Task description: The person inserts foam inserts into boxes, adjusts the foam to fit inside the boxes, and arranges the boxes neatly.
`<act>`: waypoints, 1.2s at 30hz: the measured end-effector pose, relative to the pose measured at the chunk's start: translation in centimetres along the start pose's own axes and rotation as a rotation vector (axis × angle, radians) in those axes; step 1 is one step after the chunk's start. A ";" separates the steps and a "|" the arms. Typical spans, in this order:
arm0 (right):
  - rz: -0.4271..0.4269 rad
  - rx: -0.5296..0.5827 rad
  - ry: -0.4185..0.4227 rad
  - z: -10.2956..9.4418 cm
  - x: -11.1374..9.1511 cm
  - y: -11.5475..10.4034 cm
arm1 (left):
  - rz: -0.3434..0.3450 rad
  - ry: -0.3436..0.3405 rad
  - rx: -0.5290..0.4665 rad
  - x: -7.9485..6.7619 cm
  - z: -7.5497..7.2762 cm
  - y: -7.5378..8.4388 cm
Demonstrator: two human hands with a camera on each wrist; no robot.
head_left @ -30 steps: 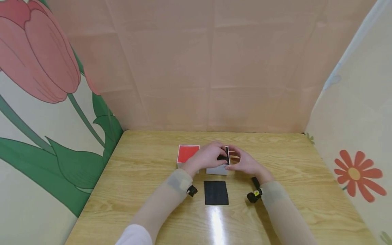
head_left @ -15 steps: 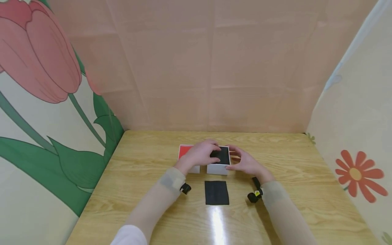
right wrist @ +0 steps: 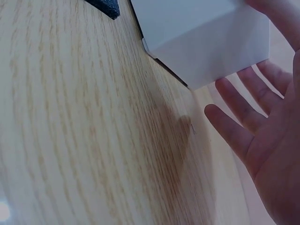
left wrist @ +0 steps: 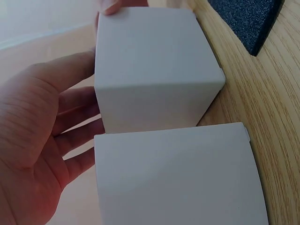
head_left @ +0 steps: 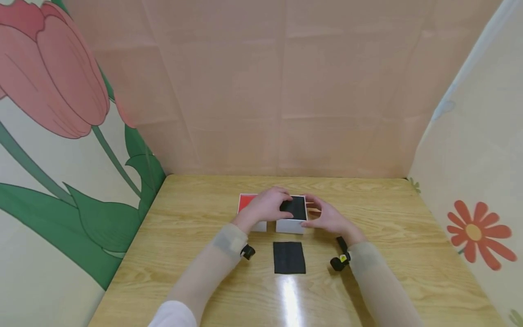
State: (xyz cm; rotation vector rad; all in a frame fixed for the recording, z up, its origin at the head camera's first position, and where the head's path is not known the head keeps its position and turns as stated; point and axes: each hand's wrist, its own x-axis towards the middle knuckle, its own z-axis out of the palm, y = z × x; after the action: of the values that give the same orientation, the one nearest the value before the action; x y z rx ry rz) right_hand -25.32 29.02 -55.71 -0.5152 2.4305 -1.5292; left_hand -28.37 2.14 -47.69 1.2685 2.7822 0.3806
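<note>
A white box (head_left: 290, 226) with a black square filling its top stands on the table. My left hand (head_left: 268, 205) lies over this box's left rim, fingers and thumb extended over the black square (head_left: 299, 209). Seen in the left wrist view, the left hand (left wrist: 23, 126) has its fingers along the top edge, partly hidden behind the box. My right hand (head_left: 327, 215) holds the box's right side, thumb at the front corner and fingers behind. The right wrist view shows fingertips (right wrist: 224, 86) against the white side wall.
Just left stands a second white box (head_left: 259, 226) with a red top (head_left: 246, 200), partly covered by my left hand. A flat black foam square (head_left: 289, 257) lies in front of the boxes on the wooden table (head_left: 196, 200). A pink backdrop (head_left: 229, 100) rises behind.
My left hand has shifted left and its fingers have lifted off the middle of the black square, which now shows more fully and lies level in the box. The right hand stays put.
</note>
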 end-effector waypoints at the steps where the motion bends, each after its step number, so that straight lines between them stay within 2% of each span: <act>1: -0.001 0.000 -0.001 0.0 0.0 0.0 | -0.002 -0.004 0.005 0.0 0.0 0.0; 16: 0.032 -0.007 0.002 -0.1 0.1 0.1 | -0.047 -0.096 0.094 0.9 -0.1 1.1; 23: 0.017 -0.004 0.001 -0.1 -0.1 0.0 | -0.049 -0.102 0.109 0.9 -0.1 1.3; 30: 0.008 0.008 0.000 -0.1 -0.1 0.1 | -0.059 -0.130 0.083 1.1 0.1 1.1; 33: 0.013 0.009 0.001 0.0 0.0 0.1 | -0.035 -0.128 0.096 1.0 -0.1 1.2; 36: 0.012 0.006 0.001 -0.1 0.0 0.1 | 0.020 -0.093 0.121 1.0 -0.2 1.3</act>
State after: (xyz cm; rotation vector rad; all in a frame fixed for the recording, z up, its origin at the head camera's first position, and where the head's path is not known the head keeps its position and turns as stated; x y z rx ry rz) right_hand -25.34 29.11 -55.74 -0.4972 2.4248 -1.5318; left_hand -28.15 3.69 -47.10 1.3033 2.7533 0.1514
